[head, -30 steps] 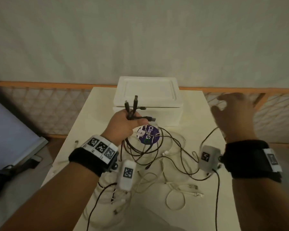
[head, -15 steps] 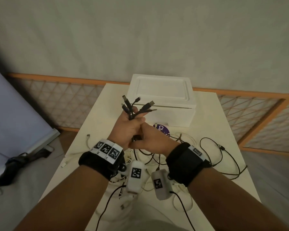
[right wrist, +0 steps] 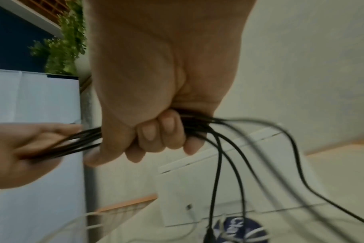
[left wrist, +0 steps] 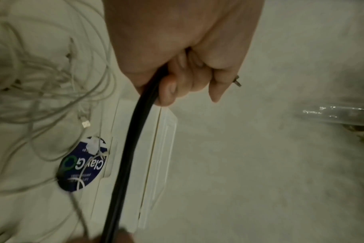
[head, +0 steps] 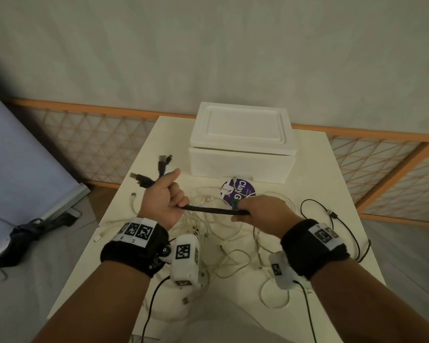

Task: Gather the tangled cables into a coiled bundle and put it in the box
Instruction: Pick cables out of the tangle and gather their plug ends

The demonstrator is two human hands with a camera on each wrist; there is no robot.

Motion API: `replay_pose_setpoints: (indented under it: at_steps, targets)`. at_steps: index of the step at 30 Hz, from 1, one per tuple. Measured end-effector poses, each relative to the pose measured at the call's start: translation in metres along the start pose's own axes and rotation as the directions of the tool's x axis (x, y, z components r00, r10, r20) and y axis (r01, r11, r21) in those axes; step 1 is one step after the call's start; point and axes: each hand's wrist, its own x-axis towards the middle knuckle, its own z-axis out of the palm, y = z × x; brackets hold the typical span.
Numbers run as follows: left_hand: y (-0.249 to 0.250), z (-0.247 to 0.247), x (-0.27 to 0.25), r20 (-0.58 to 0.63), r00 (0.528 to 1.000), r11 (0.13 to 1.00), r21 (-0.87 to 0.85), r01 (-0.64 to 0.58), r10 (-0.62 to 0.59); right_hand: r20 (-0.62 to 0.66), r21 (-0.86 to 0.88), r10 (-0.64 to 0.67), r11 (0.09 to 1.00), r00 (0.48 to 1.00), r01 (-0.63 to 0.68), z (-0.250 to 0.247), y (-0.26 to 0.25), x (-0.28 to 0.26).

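Black cables [head: 214, 209] pulled taut between two hands above the tabletop [head: 315, 174].

Left hand [head: 162, 199] fisted round the plug ends, right hand [head: 263, 214] clenched on the same strands further along. Box [head: 242, 142] at the far edge, lid on. White cables [head: 208, 233] loose beneath, one black lead [head: 342, 224] trailing near the right edge. Likely to snag the white tangle or drag that lead off. Little free room.

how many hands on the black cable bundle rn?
2. Left hand grips the black cable bundle near its plug ends; right hand grips it further along, above the table.
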Motion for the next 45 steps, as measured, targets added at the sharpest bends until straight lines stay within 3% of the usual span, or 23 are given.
replay_pose_setpoints:
  at_steps: [5, 9, 12, 15, 17, 20, 23, 26, 33, 35, 36, 38, 40, 42, 45]
  targets:
    - [0.020, -0.037, 0.006, -0.148, 0.989, 0.984, -0.174, -0.040, 0.014, -0.102, -0.086, 0.275, 0.955, 0.956, -0.284, -0.021, 0.067, -0.039]
    - [0.010, -0.053, 0.003, -0.165, 0.986, 0.982, -0.186, -0.037, 0.006, -0.135, -0.002, 0.390, 0.919, 0.911, -0.393, -0.031, 0.092, -0.071]
    - [-0.017, -0.057, -0.004, -0.175, 0.983, 0.985, -0.170, 0.034, -0.064, -0.005, 0.082, 0.525, 0.849, 0.851, -0.522, -0.016, 0.103, -0.075]
    - [-0.042, -0.062, -0.008, -0.184, 0.968, 0.981, -0.117, 0.152, -0.172, 0.270, -0.116, 0.564, 0.824, 0.780, -0.555, 0.014, 0.119, -0.068]
    - [-0.055, -0.061, -0.009, -0.199, 0.957, 0.977, -0.076, 0.201, -0.213, 0.252, -0.233, 0.525, 0.848, 0.813, -0.476, 0.036, 0.122, -0.056]
    - [-0.070, -0.052, -0.009, -0.220, 0.951, 0.974, 0.017, 0.227, -0.218, 0.063, -0.054, 0.412, 0.911, 0.909, -0.409, 0.054, 0.104, -0.023]
    - [-0.075, -0.044, -0.008, -0.233, 0.948, 0.969, 0.068, 0.236, -0.215, 0.098, 0.069, 0.390, 0.915, 0.916, -0.397, 0.077, 0.090, 0.005]
    - [-0.075, -0.042, -0.007, -0.224, 0.951, 0.969, 0.074, 0.236, -0.214, 0.178, -0.060, 0.376, 0.927, 0.910, -0.371, 0.100, 0.092, 0.014]
    - [-0.070, -0.048, -0.003, -0.042, 0.966, 0.967, 0.022, 0.256, -0.255, -0.043, -0.279, 0.371, 0.887, 0.928, -0.368, 0.090, 0.089, 0.017]
    - [-0.069, -0.044, -0.002, 0.002, 0.971, 0.970, 0.028, 0.240, -0.240, -0.146, -0.101, 0.354, 0.924, 0.924, -0.370, 0.073, 0.082, 0.021]
    - [-0.069, -0.040, -0.001, 0.017, 0.972, 0.971, 0.049, 0.232, -0.233, -0.187, 0.077, 0.351, 0.936, 0.918, -0.342, 0.061, 0.075, 0.023]
    - [-0.069, -0.030, -0.001, 0.020, 0.976, 0.969, 0.127, 0.213, -0.218, -0.182, 0.444, 0.330, 0.868, 0.926, -0.222, 0.037, 0.050, 0.027]
    - [-0.069, -0.019, -0.002, 0.036, 0.981, 0.965, 0.191, 0.181, -0.191, -0.157, 0.650, 0.277, 0.752, 0.948, -0.112, 0.015, 0.019, 0.029]
    - [-0.067, -0.007, -0.003, 0.084, 0.982, 0.967, 0.205, 0.150, -0.170, -0.131, 0.749, 0.251, 0.659, 0.959, -0.070, 0.001, -0.010, 0.031]
    - [-0.064, 0.005, -0.004, 0.175, 0.970, 0.974, 0.181, 0.137, -0.169, -0.141, 0.782, 0.235, 0.622, 0.962, -0.037, -0.005, -0.038, 0.036]
